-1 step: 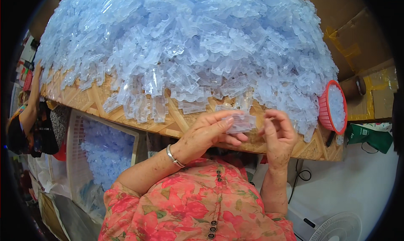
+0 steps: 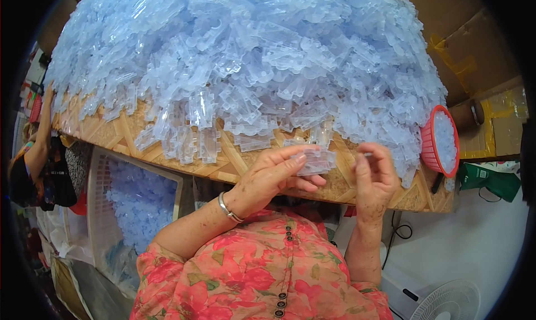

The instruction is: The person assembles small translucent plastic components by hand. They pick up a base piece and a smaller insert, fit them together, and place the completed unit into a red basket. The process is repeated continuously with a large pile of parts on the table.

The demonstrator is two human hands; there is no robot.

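Note:
A clear plastic piece (image 2: pixel 314 162), flat with notched edges, is gripped between the thumb and fingers of my left hand (image 2: pixel 271 175). Whether it is one piece or a few stacked together I cannot make out. My right hand (image 2: pixel 375 180) is just to its right, apart from it, with thumb and forefinger curled close together. Anything small between those fingertips is too hard to see. Beyond both hands rises a large heap of similar clear, bluish plastic pieces (image 2: pixel 251 52). It covers most of the wood-patterned table (image 2: pixel 120 131), and several loose pieces lie along its near side.
At the table's right end stands a red basket (image 2: pixel 429 144) of small clear bits. A pale crate (image 2: pixel 99 208) filled with bluish plastic sits below on the left. Another person's arm (image 2: pixel 42 135) reaches in at far left. A fan (image 2: pixel 449 303) stands at lower right.
My right hand has shifted slightly right, widening the gap to the plastic piece. My left hand has barely moved and keeps its grip.

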